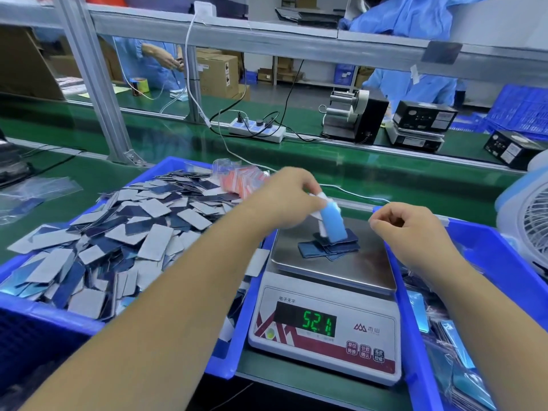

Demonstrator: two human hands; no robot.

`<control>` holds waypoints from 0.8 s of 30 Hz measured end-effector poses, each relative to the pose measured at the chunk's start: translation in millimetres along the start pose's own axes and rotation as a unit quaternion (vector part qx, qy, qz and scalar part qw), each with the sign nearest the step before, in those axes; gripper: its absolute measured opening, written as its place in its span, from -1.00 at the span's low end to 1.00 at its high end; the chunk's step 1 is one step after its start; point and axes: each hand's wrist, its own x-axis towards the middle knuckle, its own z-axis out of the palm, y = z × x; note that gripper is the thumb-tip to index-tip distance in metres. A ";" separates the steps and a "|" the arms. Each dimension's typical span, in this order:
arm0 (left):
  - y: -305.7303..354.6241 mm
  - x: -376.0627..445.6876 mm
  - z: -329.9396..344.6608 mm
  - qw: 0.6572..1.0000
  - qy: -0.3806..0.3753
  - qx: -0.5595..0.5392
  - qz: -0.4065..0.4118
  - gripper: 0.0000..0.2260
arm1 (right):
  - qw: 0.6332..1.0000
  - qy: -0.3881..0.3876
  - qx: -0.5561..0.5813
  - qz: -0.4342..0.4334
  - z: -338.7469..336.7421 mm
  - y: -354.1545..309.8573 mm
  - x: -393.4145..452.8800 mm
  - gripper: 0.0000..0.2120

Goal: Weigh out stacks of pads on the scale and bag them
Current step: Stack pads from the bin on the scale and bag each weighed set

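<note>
Over the scale [326, 295], our left hand [284, 197] grasps a few pads [333, 223] above its small pile [329, 247]; our right hand [415, 229] hovers clenched, empty.

Surface: green bench mat [166, 149], running left to right under all items.
Left: blue bin [228, 345] heaped with loose pads, resting on the mat.
Centre: electronic scale [324, 348] on the mat, between the 2 bins, display reads 521.
Right: second blue bin [504, 253], just beside the scale.
Far left: clear plastic bags [32, 194] lying flat on the mat.
Rear: white power strip [258, 130], label dispenser [354, 115], black boxes [421, 123].
</note>
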 end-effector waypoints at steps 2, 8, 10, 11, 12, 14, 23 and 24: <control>0.3 3.2 22.6 1.000 -0.022 -0.002 -0.004 -0.90 | 1.000 -0.002 -0.008 0.006 0.6 0.6 0.3 -0.81; -7.6 2.4 44.2 0.991 -0.009 0.133 0.028 -0.83 | 1.000 -0.007 -0.016 0.004 -0.1 3.2 0.1 -0.83; -10.5 3.2 42.8 0.990 -0.006 0.137 0.038 -0.81 | 1.000 -0.009 -0.015 0.002 0.3 3.1 0.3 -0.83; -11.9 3.7 41.6 0.990 -0.002 0.134 0.041 -0.83 | 1.000 -0.010 -0.015 0.000 0.6 2.9 0.5 -0.83; -13.3 3.5 40.0 0.991 0.007 0.122 0.045 -0.85 | 1.000 -0.011 -0.016 -0.001 0.9 2.8 0.4 -0.83; -15.8 2.8 37.1 0.994 0.046 0.084 0.053 -0.85 | 1.000 -0.009 -0.018 -0.006 1.3 2.9 0.3 -0.83; -33.0 5.0 37.0 0.992 0.118 0.006 0.039 -0.86 | 1.000 -0.016 -0.005 -0.018 3.6 4.7 -0.7 -0.81; -33.9 5.3 37.0 0.992 0.120 0.004 0.035 -0.86 | 1.000 -0.017 -0.004 -0.020 3.3 5.1 -0.8 -0.81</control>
